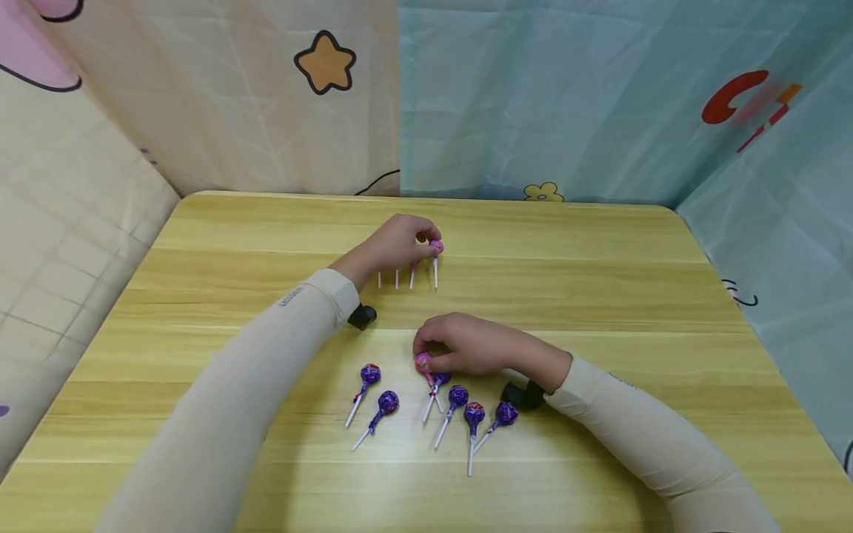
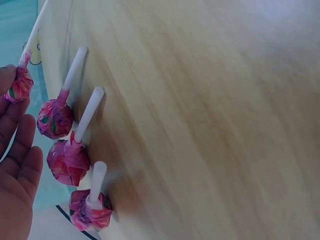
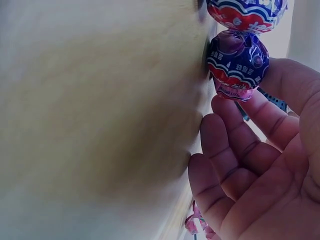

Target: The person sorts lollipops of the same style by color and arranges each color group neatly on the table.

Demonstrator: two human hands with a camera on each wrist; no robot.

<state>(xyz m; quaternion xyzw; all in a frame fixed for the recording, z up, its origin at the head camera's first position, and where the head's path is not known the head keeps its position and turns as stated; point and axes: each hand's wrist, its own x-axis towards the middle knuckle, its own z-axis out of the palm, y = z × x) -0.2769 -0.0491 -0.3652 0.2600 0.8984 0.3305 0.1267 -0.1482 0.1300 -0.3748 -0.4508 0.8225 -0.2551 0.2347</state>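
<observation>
Wooden table (image 1: 600, 296), light yellow grain, rounded far corners. Row of four pink-wrapped lollipops (image 1: 436, 246) near its centre, white sticks pointing toward the near edge. Nearer than that row: a cluster of six purple-wrapped lollipops (image 1: 388, 402), sticks angled nearward, with one pink-wrapped lollipop (image 1: 423, 362) lying among them.

Light wood-grain table (image 1: 600, 244) taking up most of the view. Behind it there's a cartoon backdrop: beige sheet (image 1: 220, 96) with an orange star (image 1: 325, 62), and a teal sheet (image 1: 566, 96) with a little yellow flower (image 1: 543, 192) near the table edge.
</observation>
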